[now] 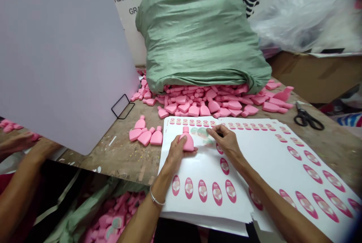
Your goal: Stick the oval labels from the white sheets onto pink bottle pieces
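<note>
My left hand [175, 151] is closed around a small pink toy bottle [187, 142], held neck up over the near sheet of printed stickers [195, 167]. To its right, the fingertips of my right hand [226, 141] are pinched at the edge of a pale green sticker [201, 133]. Whether that sticker is fully off the sheet is hard to see. Oval pink stickers [203, 191] run along the lower part of the sheet. Left of the sheets, several pink bottles [145, 137] lie together on the wooden table [121, 160].
A large green sack [198, 35] stands behind a heap of pink bottles [195, 109]. Black scissors [308, 117] lie at the right. A white panel [62, 54] rises at the left, with another person's arm [19, 182] beside it. More bottles [113, 220] fill a sack below the table edge.
</note>
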A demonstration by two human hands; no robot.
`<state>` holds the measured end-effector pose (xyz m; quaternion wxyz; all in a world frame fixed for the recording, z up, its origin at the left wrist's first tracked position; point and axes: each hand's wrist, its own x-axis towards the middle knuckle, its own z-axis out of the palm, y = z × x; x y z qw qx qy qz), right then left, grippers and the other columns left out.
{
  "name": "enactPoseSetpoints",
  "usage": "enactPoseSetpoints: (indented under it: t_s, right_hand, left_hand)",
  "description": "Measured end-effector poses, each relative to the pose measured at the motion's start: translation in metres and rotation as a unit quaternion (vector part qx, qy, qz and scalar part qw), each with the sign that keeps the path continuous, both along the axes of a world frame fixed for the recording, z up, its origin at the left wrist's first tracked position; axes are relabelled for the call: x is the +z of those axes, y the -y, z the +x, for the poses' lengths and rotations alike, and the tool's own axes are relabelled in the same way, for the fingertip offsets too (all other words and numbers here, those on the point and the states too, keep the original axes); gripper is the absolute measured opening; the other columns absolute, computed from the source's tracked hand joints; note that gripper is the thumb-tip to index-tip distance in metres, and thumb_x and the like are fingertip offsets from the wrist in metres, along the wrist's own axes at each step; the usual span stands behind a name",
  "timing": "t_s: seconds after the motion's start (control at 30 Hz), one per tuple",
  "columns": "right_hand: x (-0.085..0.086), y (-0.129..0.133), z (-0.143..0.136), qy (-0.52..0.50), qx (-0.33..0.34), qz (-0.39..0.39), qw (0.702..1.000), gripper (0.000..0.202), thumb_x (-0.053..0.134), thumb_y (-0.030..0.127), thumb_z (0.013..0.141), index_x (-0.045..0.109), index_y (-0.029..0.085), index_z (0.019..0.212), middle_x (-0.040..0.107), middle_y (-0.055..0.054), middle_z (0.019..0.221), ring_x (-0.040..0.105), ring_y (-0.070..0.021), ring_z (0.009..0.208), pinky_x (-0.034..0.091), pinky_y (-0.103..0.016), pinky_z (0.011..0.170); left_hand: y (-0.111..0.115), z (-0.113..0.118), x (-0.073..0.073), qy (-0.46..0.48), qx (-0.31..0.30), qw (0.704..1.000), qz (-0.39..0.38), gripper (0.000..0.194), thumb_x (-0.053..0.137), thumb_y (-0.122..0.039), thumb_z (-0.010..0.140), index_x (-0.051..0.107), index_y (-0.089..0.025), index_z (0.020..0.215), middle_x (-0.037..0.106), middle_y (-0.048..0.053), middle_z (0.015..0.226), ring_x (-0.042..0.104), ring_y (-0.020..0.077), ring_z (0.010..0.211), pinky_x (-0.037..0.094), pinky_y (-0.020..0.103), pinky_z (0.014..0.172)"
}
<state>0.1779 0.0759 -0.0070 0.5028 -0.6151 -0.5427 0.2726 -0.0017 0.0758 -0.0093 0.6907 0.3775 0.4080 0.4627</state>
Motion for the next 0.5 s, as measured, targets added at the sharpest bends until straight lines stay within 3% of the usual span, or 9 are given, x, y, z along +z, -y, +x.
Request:
enactPoseSetpoints:
  t_s: [0.2, 0.3, 0.5]
  right_hand:
    - [0.033, 0.016, -0.016, 0.009, 0.098, -0.024, 0.995, 0.037, 0.061, 0.051, 0.077, 0.071, 0.019, 0.093, 0.067, -0.002, 0.074, 0.057, -0.0151, 0.064, 0.045, -0.027, 0.059]
    - [0.040, 0.023, -0.026, 0.016, 0.107, -0.005, 0.994, 0.033, 0.061, 0.048, 0.078, 0.073, 0.021, 0.091, 0.072, -0.004, 0.087, 0.064, -0.0200, 0.077, 0.050, -0.032, 0.069]
    - [0.048, 0.030, -0.033, 0.041, 0.123, 0.024, 0.991, 0.026, 0.059, 0.044, 0.080, 0.073, 0.023, 0.087, 0.072, -0.004, 0.090, 0.066, -0.0221, 0.083, 0.052, -0.036, 0.077]
  left_hand:
    - [0.012, -0.005, 0.024, 0.087, -0.048, 0.995, -0.021, 0.044, 0.055, -0.050, 0.083, 0.060, -0.011, 0.104, 0.064, 0.012, 0.098, 0.065, 0.0197, 0.074, 0.059, 0.036, 0.061]
    - [0.018, -0.006, 0.035, 0.098, -0.050, 0.992, -0.068, 0.048, 0.048, -0.052, 0.086, 0.063, -0.011, 0.106, 0.067, 0.013, 0.094, 0.066, 0.0211, 0.070, 0.059, 0.039, 0.059]
    - [0.023, -0.010, 0.042, 0.108, -0.060, 0.990, -0.069, 0.047, 0.042, -0.049, 0.090, 0.065, -0.010, 0.104, 0.067, 0.010, 0.084, 0.066, 0.0207, 0.068, 0.059, 0.039, 0.057]
